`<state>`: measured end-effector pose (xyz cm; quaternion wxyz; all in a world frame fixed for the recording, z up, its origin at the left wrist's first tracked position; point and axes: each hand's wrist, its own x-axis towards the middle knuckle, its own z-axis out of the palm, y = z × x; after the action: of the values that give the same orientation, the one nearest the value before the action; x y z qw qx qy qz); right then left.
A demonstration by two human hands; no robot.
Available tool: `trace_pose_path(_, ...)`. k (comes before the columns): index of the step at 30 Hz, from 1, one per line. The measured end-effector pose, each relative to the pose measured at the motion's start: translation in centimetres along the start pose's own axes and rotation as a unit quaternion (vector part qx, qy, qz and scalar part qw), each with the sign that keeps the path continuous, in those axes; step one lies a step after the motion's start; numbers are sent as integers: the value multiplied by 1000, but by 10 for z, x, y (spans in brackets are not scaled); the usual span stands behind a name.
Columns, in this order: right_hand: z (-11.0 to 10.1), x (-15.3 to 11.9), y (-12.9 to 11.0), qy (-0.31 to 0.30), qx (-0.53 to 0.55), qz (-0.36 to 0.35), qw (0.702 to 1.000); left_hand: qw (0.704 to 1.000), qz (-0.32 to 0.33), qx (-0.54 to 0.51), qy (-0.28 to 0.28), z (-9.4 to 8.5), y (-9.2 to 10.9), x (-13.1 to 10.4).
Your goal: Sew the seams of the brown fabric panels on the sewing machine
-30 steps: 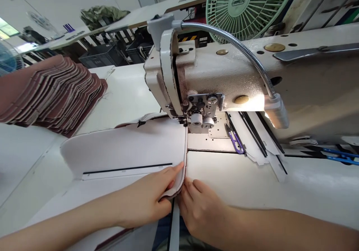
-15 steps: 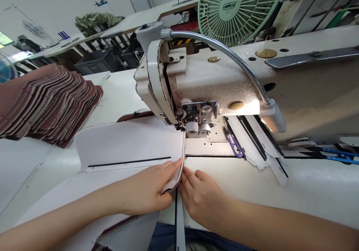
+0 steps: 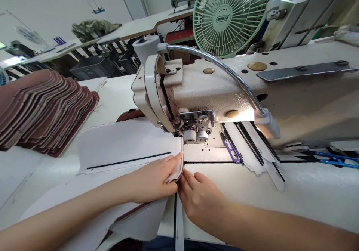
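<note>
A white-backed panel (image 3: 112,142) with a reddish-brown edge lies under the head of the sewing machine (image 3: 193,129). My left hand (image 3: 158,178) grips the panel near its rounded front corner, index finger along the edge and thumb lower down. Against the same edge, my right hand (image 3: 198,191) is closed, its fingertips pinched at the corner; what they hold is partly hidden. A white strip with a black line (image 3: 178,221) hangs down between my hands. A separate black line (image 3: 129,160) runs across the panel. The needle area is hidden behind the presser parts.
Purple thread snips (image 3: 232,150) lie right of the needle, beside several white-and-black strips (image 3: 249,146). Blue-handled scissors (image 3: 333,157) rest farther right. A stack of brown pieces (image 3: 42,109) stands left. A lamp (image 3: 266,124) hangs from the machine; a green fan (image 3: 223,19) stands behind.
The panel has fed slightly farther under the machine, its front corner moving away from me with my left hand. The view has tilted up a little. Both hands keep hold at the edge.
</note>
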<state>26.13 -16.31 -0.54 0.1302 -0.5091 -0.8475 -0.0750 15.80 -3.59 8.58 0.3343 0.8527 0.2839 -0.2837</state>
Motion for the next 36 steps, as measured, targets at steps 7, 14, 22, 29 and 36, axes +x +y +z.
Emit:
trace_pose_path(7,7,5,13,0,-25,-3,1000,996,12,90,15,-4,-3,8)
trace_pose_path(14,3,0,0,28,-52,-8,998,984,47,160,60,-5,-6,6)
trace_pose_path(22,5,11,11,-16,-69,-16,997,976,81,173,106,-3,-14,16)
trace_pose_path(29,9,6,6,31,-58,-16,998,967,82,215,109,-5,-9,15)
trace_pose_path(36,9,13,20,-4,-61,-7,998,953,45,293,65,-13,3,19)
